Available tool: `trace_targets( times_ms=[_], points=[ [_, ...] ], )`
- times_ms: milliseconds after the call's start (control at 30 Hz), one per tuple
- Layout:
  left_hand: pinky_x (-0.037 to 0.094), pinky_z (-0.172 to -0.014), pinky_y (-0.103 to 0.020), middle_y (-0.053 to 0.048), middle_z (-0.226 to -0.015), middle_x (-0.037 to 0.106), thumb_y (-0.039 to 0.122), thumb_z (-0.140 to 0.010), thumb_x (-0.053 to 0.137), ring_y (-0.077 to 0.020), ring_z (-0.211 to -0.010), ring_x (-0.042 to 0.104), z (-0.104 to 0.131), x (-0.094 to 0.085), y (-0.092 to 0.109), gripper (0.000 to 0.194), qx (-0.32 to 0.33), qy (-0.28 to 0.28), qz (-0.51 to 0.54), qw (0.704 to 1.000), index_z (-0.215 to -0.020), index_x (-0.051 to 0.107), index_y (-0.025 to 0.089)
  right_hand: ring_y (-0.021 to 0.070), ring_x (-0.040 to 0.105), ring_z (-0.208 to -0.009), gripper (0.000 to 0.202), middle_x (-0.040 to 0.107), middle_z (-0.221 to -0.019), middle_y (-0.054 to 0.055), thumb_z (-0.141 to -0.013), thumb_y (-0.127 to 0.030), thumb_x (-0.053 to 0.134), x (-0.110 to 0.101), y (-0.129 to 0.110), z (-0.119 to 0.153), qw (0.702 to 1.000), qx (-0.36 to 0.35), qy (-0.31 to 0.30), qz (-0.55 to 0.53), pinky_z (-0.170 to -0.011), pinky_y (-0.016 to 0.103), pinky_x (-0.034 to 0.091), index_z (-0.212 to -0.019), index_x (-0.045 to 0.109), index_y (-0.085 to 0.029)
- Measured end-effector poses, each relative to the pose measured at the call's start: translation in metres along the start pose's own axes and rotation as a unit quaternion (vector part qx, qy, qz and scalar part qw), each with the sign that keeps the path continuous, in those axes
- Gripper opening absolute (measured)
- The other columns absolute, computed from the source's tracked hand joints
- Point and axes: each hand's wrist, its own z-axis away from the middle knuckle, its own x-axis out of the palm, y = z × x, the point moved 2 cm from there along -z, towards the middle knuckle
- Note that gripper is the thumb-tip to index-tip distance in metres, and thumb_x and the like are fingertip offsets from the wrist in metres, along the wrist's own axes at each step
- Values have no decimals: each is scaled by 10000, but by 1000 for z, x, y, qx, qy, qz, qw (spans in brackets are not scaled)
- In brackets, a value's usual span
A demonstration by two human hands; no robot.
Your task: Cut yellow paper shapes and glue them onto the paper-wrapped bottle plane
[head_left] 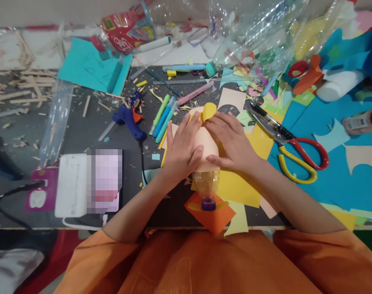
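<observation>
A clear plastic bottle [206,181] lies on the table in front of me, its purple cap [208,203] pointing toward my body. Peach paper or foam sheet [205,141] wraps its upper part, and a yellow rounded piece [209,111] stands at the far end. My left hand [184,148] presses on the wrap from the left, fingers bent over it. From the right, my right hand [231,141] holds the same wrap, with its thumb near the lower edge and fingertips by the yellow piece. Under the cap lies an orange sheet [216,218].
Right of my hands lie large scissors [302,153] with red and yellow handles. A blue glue gun [129,120], markers [164,116], and a phone [108,179] beside a white power bank [71,185] are to the left. Clear bottles [250,36] and paper scraps crowd the back.
</observation>
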Motion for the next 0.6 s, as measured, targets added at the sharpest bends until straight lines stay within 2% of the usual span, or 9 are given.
trace_targets(
  times_ms=[300,600],
  points=[
    [21,-1242,-566,-67,-1547,446,598,-955,295,-298,-1467,335,-3,-1,-7,555,-7,8,-19,1000,-1404,421,297,316,430,-1383,658,546,-1441,126,-923,-669,380,-2,-1,-1,999,-21,22,-13,-1161,570,294,-1415,425,-234],
    [27,-1238,-560,-88,-1518,483,484,-954,327,-300,-1437,385,-5,-3,-2,491,7,22,-53,998,-1367,456,250,327,418,-1390,741,556,-1426,142,-892,-738,352,-2,1,-3,1000,2,3,-25,-1163,583,279,-1389,464,-200]
  ],
)
